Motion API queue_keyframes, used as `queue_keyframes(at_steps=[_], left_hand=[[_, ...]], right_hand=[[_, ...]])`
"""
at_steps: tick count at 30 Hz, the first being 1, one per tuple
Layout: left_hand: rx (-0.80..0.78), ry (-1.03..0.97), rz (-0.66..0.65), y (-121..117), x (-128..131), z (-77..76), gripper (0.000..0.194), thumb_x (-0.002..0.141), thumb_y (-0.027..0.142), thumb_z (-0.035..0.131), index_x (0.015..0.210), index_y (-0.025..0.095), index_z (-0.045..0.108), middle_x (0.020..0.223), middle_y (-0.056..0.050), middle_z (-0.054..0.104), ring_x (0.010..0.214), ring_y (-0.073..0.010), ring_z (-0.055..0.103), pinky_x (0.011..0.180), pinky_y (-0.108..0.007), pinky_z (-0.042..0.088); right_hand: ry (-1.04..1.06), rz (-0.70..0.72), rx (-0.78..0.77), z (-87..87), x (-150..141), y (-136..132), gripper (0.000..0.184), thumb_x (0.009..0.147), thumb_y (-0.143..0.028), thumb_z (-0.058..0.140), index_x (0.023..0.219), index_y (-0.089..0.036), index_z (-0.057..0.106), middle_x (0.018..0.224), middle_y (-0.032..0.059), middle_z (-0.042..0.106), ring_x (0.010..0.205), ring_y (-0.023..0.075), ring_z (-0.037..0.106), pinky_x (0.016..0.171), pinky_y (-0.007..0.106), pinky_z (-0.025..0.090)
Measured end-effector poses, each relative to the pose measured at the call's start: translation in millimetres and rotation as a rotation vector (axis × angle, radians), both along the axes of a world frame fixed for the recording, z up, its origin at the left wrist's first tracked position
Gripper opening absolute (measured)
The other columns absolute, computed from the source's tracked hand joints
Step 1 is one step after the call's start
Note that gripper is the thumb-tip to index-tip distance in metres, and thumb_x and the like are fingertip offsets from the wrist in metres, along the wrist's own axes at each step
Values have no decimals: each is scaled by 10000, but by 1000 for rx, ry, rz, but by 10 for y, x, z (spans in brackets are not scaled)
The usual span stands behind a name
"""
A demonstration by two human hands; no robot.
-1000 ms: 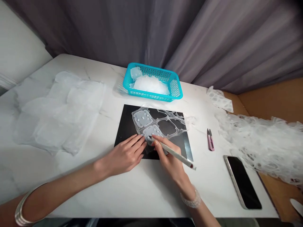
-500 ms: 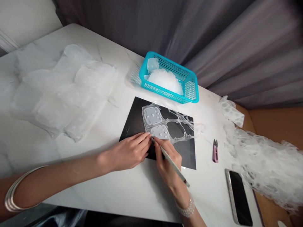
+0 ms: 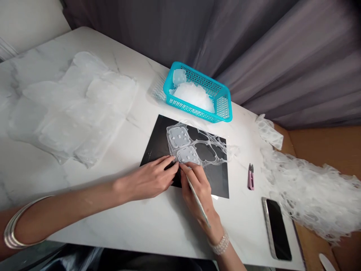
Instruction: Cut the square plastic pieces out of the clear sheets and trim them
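A black mat [image 3: 158,146] lies on the white marble table [image 3: 135,226]. On it rests a translucent plastic sheet [image 3: 194,145] with two square pads still in it and several cut-out holes. My left hand [image 3: 150,178] presses flat on the mat's near left edge, fingertips touching the sheet's corner. My right hand [image 3: 197,190] grips a slim white pen-like knife [image 3: 197,201], its tip at the lower pad's near edge.
A turquoise basket [image 3: 222,107] with white pieces stands behind the mat. A pile of translucent sheets [image 3: 70,109] covers the table's left. Small pink snips [image 3: 250,177] and a phone [image 3: 276,229] lie to the right, beside a heap of holed white scrap [image 3: 310,192].
The view has swung left and tilted. My right hand has turned the knife so its handle points more toward me. My left hand stays pressed at the sheet's corner.
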State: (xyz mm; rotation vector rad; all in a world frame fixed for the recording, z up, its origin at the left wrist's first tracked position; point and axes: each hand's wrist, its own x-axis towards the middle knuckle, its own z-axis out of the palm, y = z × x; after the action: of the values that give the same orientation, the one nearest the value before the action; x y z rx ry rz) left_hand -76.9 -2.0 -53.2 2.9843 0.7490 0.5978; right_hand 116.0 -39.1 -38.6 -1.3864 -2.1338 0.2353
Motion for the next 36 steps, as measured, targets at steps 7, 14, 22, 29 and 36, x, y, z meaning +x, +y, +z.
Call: queue_keyframes(at_steps=[7,14,22,29,36], left_hand=[[-84,-52,-39,36,-45,8,244,933,106,493,1069,108,695,1208,-157,684,1270,-308,572,1143,-462,408],[-88,61,-7,-14,-40,-48,361,976,277,491,1255,91,625,1256,-160,669,1305,-361,520,1166,-549,326],[-152,58,10,-25,-31,33,456,995,252,443,1417,86,498,1416,-140,581,1318,-304,518,1203,-505,254],[-256,-55,-2,31,-30,45,432,958,251,511,1377,160,559,1362,-118,628,1285,-296,555,1207,-524,269],[-798,-655,204,-32,81,293,220,933,202,559,1094,195,708,1112,-78,727,1027,-214,665,987,-390,518]], right_hand=[[-251,157,-44,93,67,101,401,973,-59,424,1343,-121,566,1269,188,672,1178,295,614,952,471,576],[-183,246,-86,118,69,88,390,993,-96,414,1343,-142,579,1289,200,659,1139,284,638,937,460,580],[1058,-627,-127,120,1281,134,202,921,-256,610,1099,-220,697,970,49,741,979,204,729,1035,472,520],[1187,-1003,299,462,2551,-280,176,849,-165,611,852,-284,741,697,26,667,1003,208,719,1118,401,461],[1548,-572,-418,521,879,-223,160,844,-267,724,995,-222,752,964,39,777,942,163,734,963,340,573]])
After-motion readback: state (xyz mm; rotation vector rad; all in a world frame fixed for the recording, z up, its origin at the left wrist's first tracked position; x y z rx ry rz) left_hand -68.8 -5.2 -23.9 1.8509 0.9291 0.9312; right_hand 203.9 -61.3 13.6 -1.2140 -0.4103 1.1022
